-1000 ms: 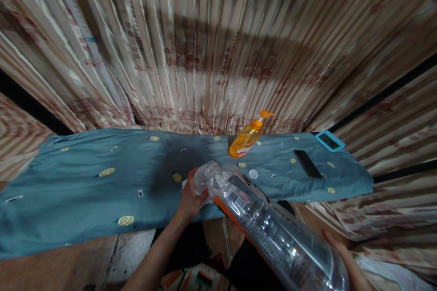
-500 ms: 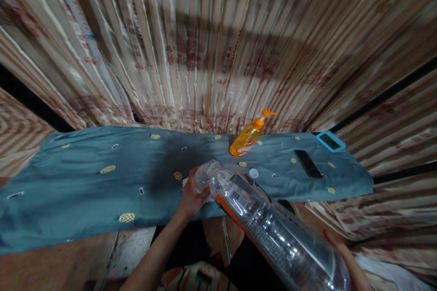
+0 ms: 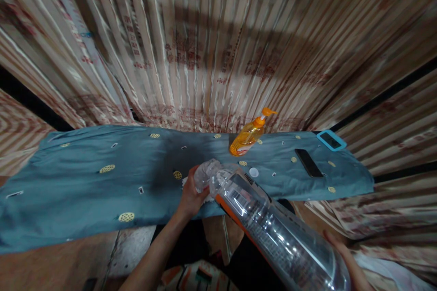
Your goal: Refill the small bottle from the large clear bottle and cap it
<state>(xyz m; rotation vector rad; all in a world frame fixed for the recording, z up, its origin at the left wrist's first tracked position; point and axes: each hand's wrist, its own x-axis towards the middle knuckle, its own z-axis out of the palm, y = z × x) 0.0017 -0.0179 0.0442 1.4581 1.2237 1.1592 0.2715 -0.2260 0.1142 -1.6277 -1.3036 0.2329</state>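
**Big clear bottle held at both ends over blue cloth**

A large clear plastic bottle [image 3: 273, 232] w/ orange label is held tilted, neck toward the table; its neck end is gripped by the left hand [image 3: 191, 198], fingers curled round it, w/ a bit of white cloth pressed under the palm; the base is supported by the right hand [image 3: 344, 259] at btm right, mostly hidden, so finger spread can't be told. A white cap [image 3: 253, 172] is seen on the blue tablecloth [image 3: 85, 191], just beyond the bottle; an orange pump bottle [image 3: 247, 138] is stood further back; a black phone [image 3: 309, 163] and a blue-cased device [image 3: 330, 140] are laid to the right.
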